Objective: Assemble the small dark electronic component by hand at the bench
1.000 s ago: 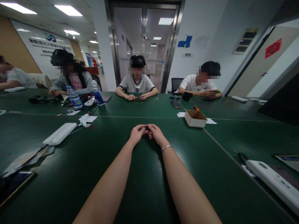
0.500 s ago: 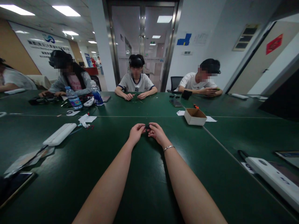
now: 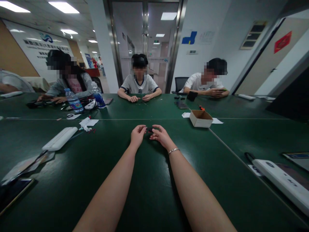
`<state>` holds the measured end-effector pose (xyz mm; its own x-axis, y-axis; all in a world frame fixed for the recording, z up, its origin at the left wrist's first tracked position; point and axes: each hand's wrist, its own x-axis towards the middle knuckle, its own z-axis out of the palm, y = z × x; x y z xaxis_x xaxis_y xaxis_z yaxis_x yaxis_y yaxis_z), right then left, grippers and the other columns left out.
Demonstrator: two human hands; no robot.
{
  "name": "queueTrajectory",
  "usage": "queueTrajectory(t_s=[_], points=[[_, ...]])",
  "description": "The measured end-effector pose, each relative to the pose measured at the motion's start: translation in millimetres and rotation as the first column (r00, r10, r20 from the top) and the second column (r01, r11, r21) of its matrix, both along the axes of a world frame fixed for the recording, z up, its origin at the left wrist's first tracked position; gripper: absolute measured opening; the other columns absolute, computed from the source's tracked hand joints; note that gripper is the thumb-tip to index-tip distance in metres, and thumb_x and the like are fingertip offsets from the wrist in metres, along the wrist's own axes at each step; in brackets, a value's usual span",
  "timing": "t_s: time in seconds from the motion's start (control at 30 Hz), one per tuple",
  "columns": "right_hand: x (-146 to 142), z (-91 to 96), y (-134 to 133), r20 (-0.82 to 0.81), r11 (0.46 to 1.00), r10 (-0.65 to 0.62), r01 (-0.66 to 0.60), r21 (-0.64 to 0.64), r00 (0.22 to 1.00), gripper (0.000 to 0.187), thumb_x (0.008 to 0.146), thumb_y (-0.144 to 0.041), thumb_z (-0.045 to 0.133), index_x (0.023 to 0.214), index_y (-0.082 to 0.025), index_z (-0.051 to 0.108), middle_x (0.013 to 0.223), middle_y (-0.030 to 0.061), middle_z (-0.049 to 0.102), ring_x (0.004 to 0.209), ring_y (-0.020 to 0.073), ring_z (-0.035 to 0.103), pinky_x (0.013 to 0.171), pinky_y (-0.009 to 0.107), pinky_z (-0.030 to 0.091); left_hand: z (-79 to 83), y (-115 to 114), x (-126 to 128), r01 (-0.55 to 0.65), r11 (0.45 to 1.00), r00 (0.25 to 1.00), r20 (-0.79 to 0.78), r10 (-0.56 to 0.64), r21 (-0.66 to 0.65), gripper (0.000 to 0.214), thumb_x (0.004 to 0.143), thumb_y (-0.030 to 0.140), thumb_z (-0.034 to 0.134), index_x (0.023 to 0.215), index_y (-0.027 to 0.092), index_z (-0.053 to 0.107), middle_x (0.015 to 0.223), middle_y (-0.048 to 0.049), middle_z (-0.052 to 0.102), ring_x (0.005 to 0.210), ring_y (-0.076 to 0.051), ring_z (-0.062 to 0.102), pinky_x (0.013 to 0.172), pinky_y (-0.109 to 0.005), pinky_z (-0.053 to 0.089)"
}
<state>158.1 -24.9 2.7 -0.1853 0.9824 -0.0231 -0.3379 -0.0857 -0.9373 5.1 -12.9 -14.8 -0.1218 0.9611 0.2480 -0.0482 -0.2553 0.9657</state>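
Observation:
Over the green table (image 3: 149, 180), my two hands are close together in the middle of the view. My right hand (image 3: 162, 136), with a silver bangle at its wrist, pinches a small black piece (image 3: 150, 130) between thumb and fingers; its exact kind is too small to tell. Just left of that piece, my left hand (image 3: 138, 136) is closed, thumb against fingertips. Whatever it may hold there is too tiny to make out. A narrow gap separates the left fingertips from the black piece.
An open cardboard box (image 3: 201, 120) stands ahead to the right. White power strips (image 3: 60, 138) lie left and near right. A phone (image 3: 16, 193) rests at the near left. Water bottles (image 3: 73, 101) and paper scraps (image 3: 88, 123) are ahead left. Several people sit across the table.
My left hand has moved slightly left, away from the black piece, opening a gap between my hands. The black piece stays with my right hand. The view has shifted a little.

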Motion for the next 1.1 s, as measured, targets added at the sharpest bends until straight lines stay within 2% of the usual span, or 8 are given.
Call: queueTrajectory(t_s=[0.13, 0.3, 0.43, 0.57, 0.73, 0.87, 1.1], points=[[-1, -1.1, 1, -0.015, 1.0, -0.008, 0.008, -0.004, 1.0, 0.024, 0.086, -0.011, 0.059, 0.108, -0.017, 0.05, 0.069, -0.0005, 0.064, 0.054, 0.0128, 0.065, 0.061, 0.029, 0.061, -0.4, 0, 1, 0.025, 1.0, 0.999, -0.034, -0.025, 0.011, 0.02, 0.08, 0.02, 0.061, 0.098, 0.016, 0.067, 0.099, -0.0089, 0.067, 0.084, -0.016, 0.065, 0.084, -0.035, 0.053], [-1, -1.2, 1, -0.03, 1.0, 0.005, -0.005, 0.004, 1.0, 0.023, 0.087, -0.01, 0.058, 0.109, -0.017, 0.052, 0.071, -0.0001, 0.066, 0.056, 0.0127, 0.067, 0.064, 0.03, 0.062, 1.3, -3, 3, -0.007, 0.999, 0.997, -0.071, 0.01, 0.048, 0.021, 0.08, 0.018, 0.06, 0.1, 0.017, 0.067, 0.102, -0.0093, 0.067, 0.086, -0.017, 0.065, 0.086, -0.036, 0.052], [0, -1.9, 2, -0.039, 1.0, -0.006, 0.006, 0.006, 0.999, 0.023, 0.085, -0.014, 0.064, 0.107, -0.016, 0.055, 0.075, 0.0021, 0.067, 0.057, 0.0143, 0.068, 0.065, 0.031, 0.062, 3.4, -6, 3, -0.051, 0.997, 0.996, -0.064, 0.055, 0.062, 0.023, 0.077, 0.018, 0.065, 0.1, 0.016, 0.064, 0.1, -0.0095, 0.067, 0.09, -0.018, 0.064, 0.086, -0.035, 0.052], [0, -2.8, 4, -0.05, 1.0, -0.009, 0.009, 0.0, 0.999, 0.021, 0.086, -0.014, 0.063, 0.105, -0.017, 0.055, 0.08, 0.0035, 0.068, 0.06, 0.0153, 0.07, 0.067, 0.033, 0.062, 3.8, -6, 2, -0.054, 0.996, 0.995, -0.081, 0.059, 0.072, 0.018, 0.076, 0.02, 0.065, 0.094, 0.016, 0.063, 0.096, -0.0087, 0.067, 0.089, -0.018, 0.064, 0.087, -0.036, 0.051], [-2, -2.8, 5, -0.055, 0.999, -0.026, 0.024, -0.024, 0.998, 0.013, 0.087, -0.015, 0.062, 0.099, -0.016, 0.057, 0.089, 0.0066, 0.069, 0.061, 0.0162, 0.07, 0.067, 0.032, 0.062, 5.4, -7, 2, -0.061, 0.994, 0.993, -0.095, 0.069, 0.091, 0.017, 0.077, 0.018, 0.063, 0.095, 0.015, 0.065, 0.096, -0.0086, 0.068, 0.089, -0.018, 0.064, 0.088, -0.036, 0.051], [-2, -2.4, 4, -0.063, 0.999, -0.03, 0.029, -0.022, 0.998, 0.014, 0.086, -0.015, 0.063, 0.1, -0.015, 0.059, 0.097, 0.0088, 0.07, 0.062, 0.0161, 0.07, 0.066, 0.031, 0.062, 6.9, -7, 2, -0.064, 0.994, 0.995, -0.069, 0.07, 0.084, 0.017, 0.077, 0.017, 0.064, 0.093, 0.015, 0.065, 0.095, -0.0089, 0.069, 0.089, -0.018, 0.065, 0.089, -0.036, 0.05], [1, -5.2, 5, -0.063, 1.0, -0.002, 0.002, 0.003, 0.998, 0.023, 0.083, -0.017, 0.069, 0.105, -0.013, 0.063, 0.077, 0.0062, 0.07, 0.058, 0.0124, 0.066, 0.066, 0.028, 0.061, 10.3, -8, 1, -0.073, 0.995, 0.997, -0.03, 0.075, 0.064, 0.015, 0.076, 0.017, 0.066, 0.09, 0.014, 0.067, 0.092, -0.0079, 0.07, 0.087, -0.018, 0.065, 0.088, -0.035, 0.05]])
